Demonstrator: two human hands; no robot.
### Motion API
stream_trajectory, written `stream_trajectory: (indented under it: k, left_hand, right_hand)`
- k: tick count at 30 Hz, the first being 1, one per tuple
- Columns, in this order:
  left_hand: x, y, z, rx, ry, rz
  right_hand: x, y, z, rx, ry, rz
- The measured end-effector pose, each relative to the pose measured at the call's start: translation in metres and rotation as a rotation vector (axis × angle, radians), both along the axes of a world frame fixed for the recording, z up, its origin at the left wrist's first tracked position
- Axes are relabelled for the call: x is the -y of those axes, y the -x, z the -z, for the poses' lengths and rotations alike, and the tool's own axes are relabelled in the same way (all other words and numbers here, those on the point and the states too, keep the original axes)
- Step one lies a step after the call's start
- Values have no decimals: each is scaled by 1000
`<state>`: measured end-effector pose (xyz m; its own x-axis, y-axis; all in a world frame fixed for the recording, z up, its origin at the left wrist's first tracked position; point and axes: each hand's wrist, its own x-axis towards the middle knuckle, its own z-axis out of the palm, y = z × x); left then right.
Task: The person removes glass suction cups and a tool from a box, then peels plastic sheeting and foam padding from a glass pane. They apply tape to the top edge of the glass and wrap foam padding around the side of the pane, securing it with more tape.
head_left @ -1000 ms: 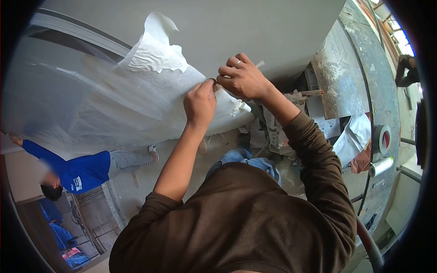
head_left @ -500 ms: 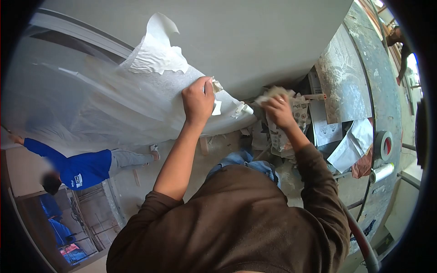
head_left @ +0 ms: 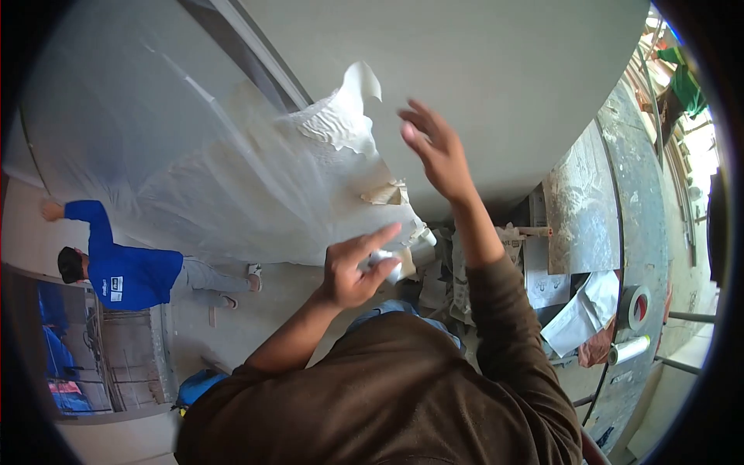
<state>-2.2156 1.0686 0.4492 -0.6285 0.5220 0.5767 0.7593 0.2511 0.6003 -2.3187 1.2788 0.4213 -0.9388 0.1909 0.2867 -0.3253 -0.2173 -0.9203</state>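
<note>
My left hand [head_left: 353, 270] is low in front of my body, index finger stretched out and thumb apart, with a crumpled white scrap [head_left: 394, 270] between them. My right hand [head_left: 435, 147] is raised over the smooth grey panel [head_left: 504, 85], fingers apart and holding nothing. Left of it, a sheet of torn, wrinkled white masking film [head_left: 337, 128] curls up from the edge of the clear plastic sheeting [head_left: 225, 167]. A beige torn flap [head_left: 386, 194] and a small white roll end [head_left: 425, 237] stick out along the same edge, above my left hand.
A person in a blue top [head_left: 132, 275] stands at the left beside the sheeting; another in green [head_left: 686, 89] is far right. On the right are a scuffed board [head_left: 581, 198], white papers [head_left: 585, 314], a grey tape roll [head_left: 635, 308] and a clear-wrapped roll [head_left: 629, 350].
My right hand has left the paper pile and risen over the panel, without the crumpled piece it carried. My left hand has let go of the sheeting's edge and dropped lower.
</note>
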Motion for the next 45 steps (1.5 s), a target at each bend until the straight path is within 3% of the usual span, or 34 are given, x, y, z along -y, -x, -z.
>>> stream_trajectory:
  k: [1,4,8,11,15,21,24,27,30,31,34,37,38,40,43,45]
  left_hand:
    - [8,-9,-5,17,-21,27]
    - [27,-21,-21,-29,-81,32]
    - [58,-32,-12,44,-147,-99]
    - [74,-31,-4,65,-174,-163]
    - [91,-32,2,126,-187,-235]
    - [108,-19,7,105,-165,-280]
    - [113,-11,-1,79,-176,-294]
    - [120,-17,-1,108,-212,-316]
    - [125,-19,-3,107,-239,-343]
    - [127,-20,-1,105,-241,-356]
    - [127,-30,-2,121,-210,-407]
    - [128,-31,-3,126,-202,-404]
    - [128,-34,-2,138,-209,-401]
    - [126,-34,-1,157,-217,-400]
    - [120,-35,-6,173,-217,-387]
    - [116,-31,-15,125,-217,-346]
  right_hand:
    - [12,23,-16,11,183,-51]
    - [30,79,-26,39,350,-477]
    - [53,128,-15,210,449,-495]
    - [83,126,-32,273,464,-602]
    - [90,127,-44,398,296,-764]
    - [92,162,-14,193,226,-1050]
    - [92,146,-43,-87,313,-1036]
    - [77,139,-48,-89,142,-926]
    - [57,114,-46,85,353,-877]
    - [57,113,-40,-6,187,-831]
    - [58,99,-41,105,292,-822]
    - [55,101,-39,-14,281,-906]
    - [52,124,-24,-208,69,-1003]
    - [52,115,-45,-145,-71,-1011]
    - [51,113,-45,-70,37,-1011]
    - [46,103,-46,-54,-28,-942]
